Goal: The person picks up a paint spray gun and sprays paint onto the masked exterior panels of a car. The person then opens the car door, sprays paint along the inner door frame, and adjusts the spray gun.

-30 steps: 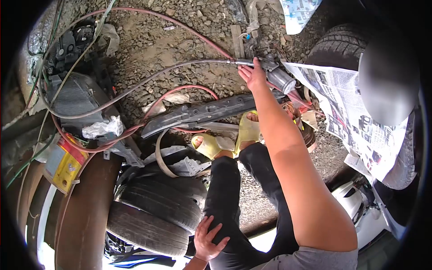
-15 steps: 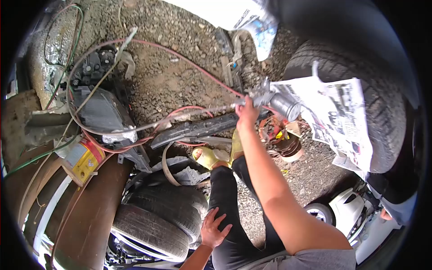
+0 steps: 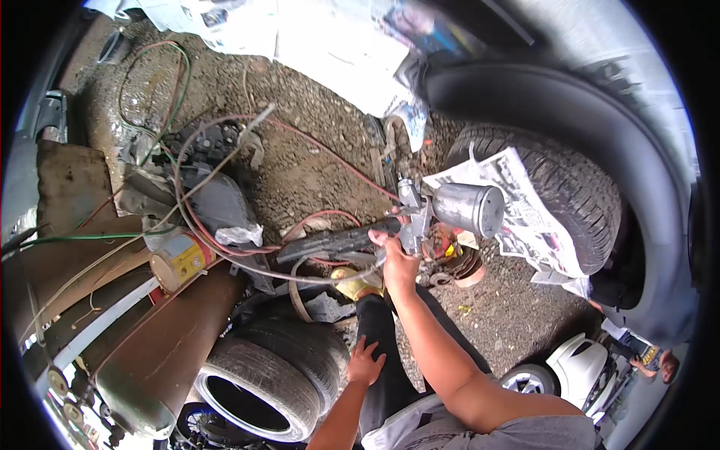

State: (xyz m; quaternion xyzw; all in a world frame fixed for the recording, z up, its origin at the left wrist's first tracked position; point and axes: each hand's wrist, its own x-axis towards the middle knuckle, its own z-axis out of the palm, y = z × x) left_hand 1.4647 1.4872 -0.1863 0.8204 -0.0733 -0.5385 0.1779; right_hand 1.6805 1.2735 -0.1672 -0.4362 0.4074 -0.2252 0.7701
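Observation:
My right hand (image 3: 401, 266) is wrapped round the handle of a metal spray gun (image 3: 411, 219), out in front of my body. The gun's silver paint cup (image 3: 471, 210) points to the right, close to a newspaper sheet (image 3: 517, 202) draped against a car tyre (image 3: 570, 176). From the gun's handle, an air hose (image 3: 315, 280) loops off to the left. My left hand (image 3: 365, 363) lies on my thigh, fingers spread and holding nothing.
A dark wheel arch (image 3: 645, 150) curves round the tyre. Loose tyres (image 3: 262, 379) lie at lower left, beside a brown tank (image 3: 169, 326) and a yellow-labelled tin (image 3: 184, 259). Car parts (image 3: 225, 206) and hoses cover the gravel. Another person (image 3: 643, 356) is at lower right.
My right hand has brought the spray gun nearer to me and turned it, so its cup shows larger. The view has shifted, showing more wheel arch and another person. My left hand stays on my thigh.

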